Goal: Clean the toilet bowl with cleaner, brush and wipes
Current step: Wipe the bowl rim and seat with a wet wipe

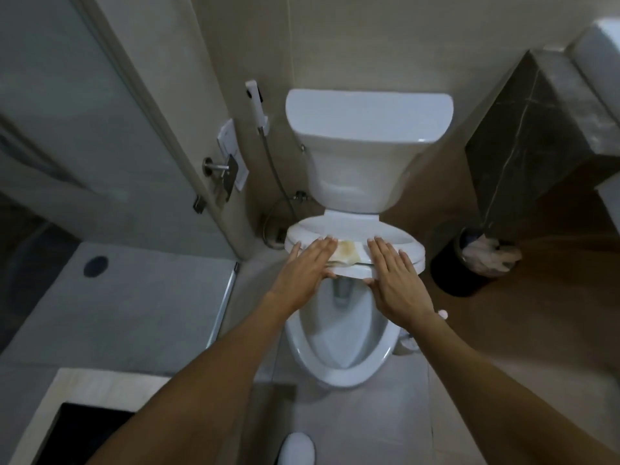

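- Nearest the camera, two bare forearms reach forward over the toilet bowl (339, 360), which stands uncovered on the tiled floor (362, 427), its inner basin exposed; a white shoe tip (297, 448) shows at the bottom edge.
- Left hand (307, 265): fingers straight and held together, palm laid on the partly raised seat and lid (355, 234), thumb under its front edge.
- Right hand (396, 276): fingers likewise straight and together, flat on the same surface, thumb at the front lip.
- Between the hands lies a folded wipe (347, 251) bearing a yellow-brown stain, resting on the lid; whether the left hand's fingertips pin its edge cannot be told.
- Step in hand, as judged: handling the seat and lid during the wiping stage, either lifting or lowering it.
- Next move calls for even pressure from both hands so the hinged piece travels squarely, and for keeping the soiled wipe from sliding into the bowl.
- Farther back: cistern (365, 135), bidet sprayer (256, 102) on the wall, and a lined waste bin (476, 263) to the right. No cleaner bottle or brush is in view.
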The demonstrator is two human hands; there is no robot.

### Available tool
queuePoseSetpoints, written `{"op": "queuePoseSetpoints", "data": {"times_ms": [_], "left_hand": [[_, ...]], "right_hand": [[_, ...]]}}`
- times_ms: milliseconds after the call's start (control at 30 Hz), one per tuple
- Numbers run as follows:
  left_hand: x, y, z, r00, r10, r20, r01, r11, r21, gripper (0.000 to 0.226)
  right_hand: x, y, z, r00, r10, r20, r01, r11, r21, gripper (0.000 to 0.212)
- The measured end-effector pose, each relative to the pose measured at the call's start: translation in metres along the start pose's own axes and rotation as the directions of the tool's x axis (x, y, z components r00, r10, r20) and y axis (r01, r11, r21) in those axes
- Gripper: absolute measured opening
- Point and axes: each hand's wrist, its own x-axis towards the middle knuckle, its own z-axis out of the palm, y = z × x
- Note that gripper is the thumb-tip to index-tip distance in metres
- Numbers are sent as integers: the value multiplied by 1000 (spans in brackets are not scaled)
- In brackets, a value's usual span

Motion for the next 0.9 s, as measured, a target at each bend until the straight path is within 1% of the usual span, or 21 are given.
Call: {"op": "queuePoseSetpoints", "data": {"times_ms": [133, 200, 300, 400, 467, 533, 700, 800, 900], "left_hand": [[-41, -4, 49, 995, 93, -48, -92, 996, 16, 69], [-55, -6, 74, 987, 137, -83, -132, 990, 56, 71], [-75, -7, 113, 976, 171, -132, -155, 980, 127, 71], [-90, -12, 153, 966, 184, -183, -152, 973, 174, 87], [-100, -14, 178, 961, 207, -183, -164, 960, 226, 89], [-107, -16, 203, 954, 238, -181, -179, 939, 293, 86], [-119, -22, 263, 933, 264, -245, -168, 921, 351, 73], [-123, -26, 292, 922, 274, -272, -161, 913, 374, 79], [-122, -31, 315, 912, 285, -296, -162, 911, 379, 84]], "right_hand": [[-34, -9, 55, 998, -43, -47, 40, 997, -63, 66], [-49, -13, 83, 994, -66, -85, 59, 995, -77, 66], [-69, -18, 121, 991, -66, -119, 54, 993, -102, 64], [-83, -22, 162, 985, -75, -154, 54, 989, -140, 60], [-93, -23, 189, 981, -86, -173, 55, 982, -178, 67], [-102, -24, 214, 977, -94, -191, 52, 975, -217, 73], [-113, -23, 275, 963, -112, -245, 43, 962, -271, 71], [-119, -23, 306, 958, -101, -268, 27, 964, -265, 79], [-121, -21, 329, 954, -92, -287, 18, 968, -250, 79]]}}
